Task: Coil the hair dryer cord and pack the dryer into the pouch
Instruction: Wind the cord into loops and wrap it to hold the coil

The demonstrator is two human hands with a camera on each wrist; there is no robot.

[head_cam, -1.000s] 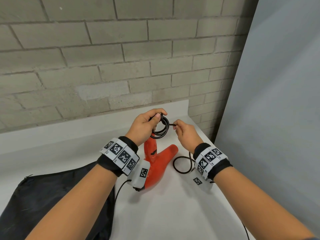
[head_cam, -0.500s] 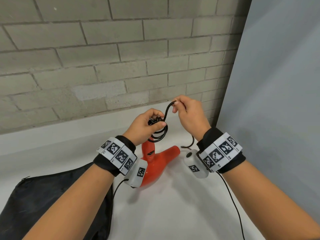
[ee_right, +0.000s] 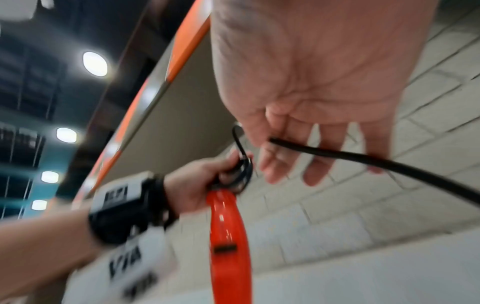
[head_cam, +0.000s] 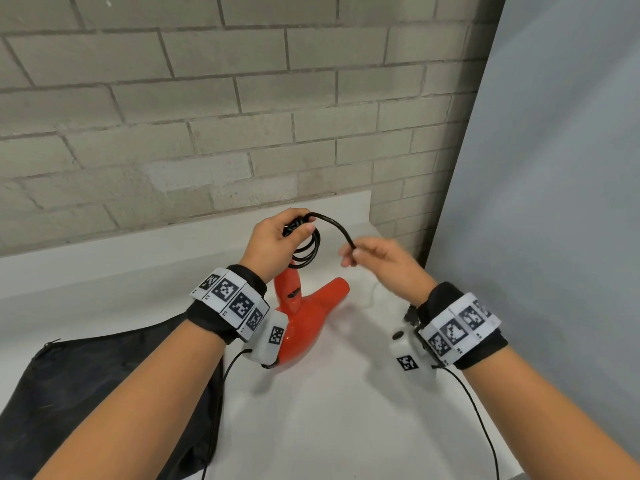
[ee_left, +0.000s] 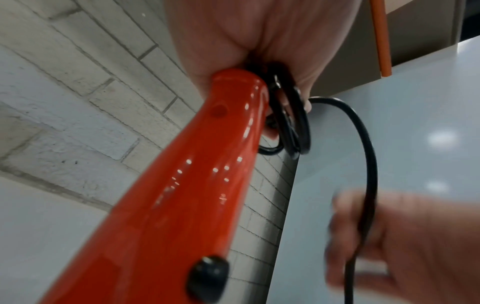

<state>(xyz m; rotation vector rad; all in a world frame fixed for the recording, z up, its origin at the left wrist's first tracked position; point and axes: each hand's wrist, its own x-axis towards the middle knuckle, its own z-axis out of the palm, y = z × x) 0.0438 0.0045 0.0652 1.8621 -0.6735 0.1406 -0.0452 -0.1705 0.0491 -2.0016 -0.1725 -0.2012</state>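
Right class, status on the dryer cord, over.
Left hand grips coiled cord at the hair dryer handle. Right hand pinches the free cord length. Pouch lies left, nothing blocking.

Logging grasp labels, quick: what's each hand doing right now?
Left hand: closed, gripping the coiled cord at the hair dryer handle's end.
Right hand: fingers pinching the loose cord length.

Hands raised: left (head_cam: 277,242) fisted; right (head_cam: 384,263) pinching
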